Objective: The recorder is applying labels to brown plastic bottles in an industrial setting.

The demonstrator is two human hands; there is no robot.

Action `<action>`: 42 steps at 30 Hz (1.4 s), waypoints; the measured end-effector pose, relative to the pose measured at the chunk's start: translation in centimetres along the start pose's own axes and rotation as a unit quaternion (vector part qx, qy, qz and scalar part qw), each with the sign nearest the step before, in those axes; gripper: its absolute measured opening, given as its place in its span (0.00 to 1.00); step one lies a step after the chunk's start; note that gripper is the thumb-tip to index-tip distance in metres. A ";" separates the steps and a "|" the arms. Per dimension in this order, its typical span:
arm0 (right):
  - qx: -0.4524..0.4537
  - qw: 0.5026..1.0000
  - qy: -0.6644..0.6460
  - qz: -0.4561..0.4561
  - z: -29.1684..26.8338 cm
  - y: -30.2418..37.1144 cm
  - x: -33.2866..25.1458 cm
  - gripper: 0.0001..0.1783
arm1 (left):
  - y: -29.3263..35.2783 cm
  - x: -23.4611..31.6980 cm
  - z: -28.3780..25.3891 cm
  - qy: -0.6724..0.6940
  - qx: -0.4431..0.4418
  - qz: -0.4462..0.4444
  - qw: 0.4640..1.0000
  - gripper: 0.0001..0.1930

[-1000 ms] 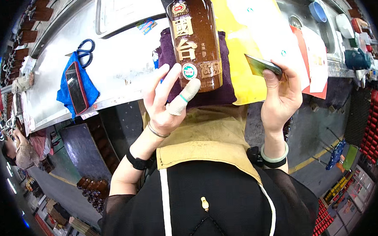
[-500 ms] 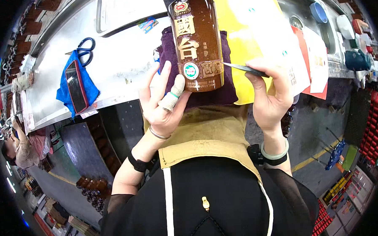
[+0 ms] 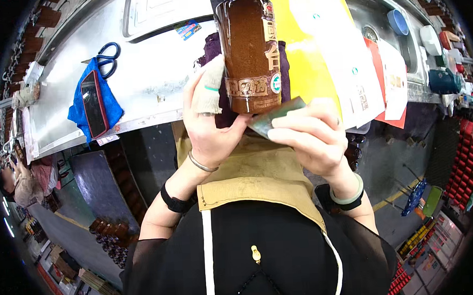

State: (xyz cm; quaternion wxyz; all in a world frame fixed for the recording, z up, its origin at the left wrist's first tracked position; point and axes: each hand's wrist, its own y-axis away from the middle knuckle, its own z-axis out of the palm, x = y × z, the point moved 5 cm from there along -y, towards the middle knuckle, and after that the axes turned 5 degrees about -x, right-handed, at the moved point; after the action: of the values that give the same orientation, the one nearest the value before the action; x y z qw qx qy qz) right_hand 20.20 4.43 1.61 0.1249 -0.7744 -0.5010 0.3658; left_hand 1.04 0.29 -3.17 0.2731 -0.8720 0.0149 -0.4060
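Note:
A brown glass bottle [image 3: 250,46] with gold lettering lies on a folded dark purple cloth [image 3: 211,47], its base toward me. My left hand [image 3: 209,122] is closed against the bottle's left side and base, with the thumb near the bottom edge. Pale cloth finger covers [image 3: 210,88] with a green band wrap some of its fingers. Just below the base, my right hand [image 3: 318,136] pinches a thin, flat, dark blade-like piece [image 3: 275,117], tilted, its tip close to my left thumb.
To the left lie blue-handled scissors [image 3: 107,58] and a phone [image 3: 93,103] on a blue cloth [image 3: 116,108]. Yellow sheeting [image 3: 307,65], white papers [image 3: 349,74] and a red sheet [image 3: 396,121] cover the table's right side. A blue-rimmed bowl [image 3: 398,22] stands beyond.
The bottle has rolled so its lettering faces right. My right hand has moved left and down, bringing the flat piece from the bottle's right side to below its base.

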 end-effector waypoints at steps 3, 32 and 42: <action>0.022 0.998 -0.042 0.043 -0.8 0.2 0.4 0.14 | 0.2 -1.2 0.9 0.019 -0.028 -0.048 0.998 0.39; 0.175 0.927 -0.194 0.268 0.0 2.1 4.2 0.13 | -0.9 -1.1 2.3 0.296 -0.087 -0.159 0.938 0.35; 0.117 0.980 -0.024 0.158 -0.3 -1.0 3.1 0.12 | 0.1 -0.8 0.0 0.117 -0.068 -0.003 0.991 0.37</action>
State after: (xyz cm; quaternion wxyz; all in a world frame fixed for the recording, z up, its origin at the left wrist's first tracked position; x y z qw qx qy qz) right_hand 20.48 7.66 0.99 0.1429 -0.8148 -0.3290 0.4555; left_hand 0.50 0.35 -3.77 0.2086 -0.8351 0.0720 -0.5039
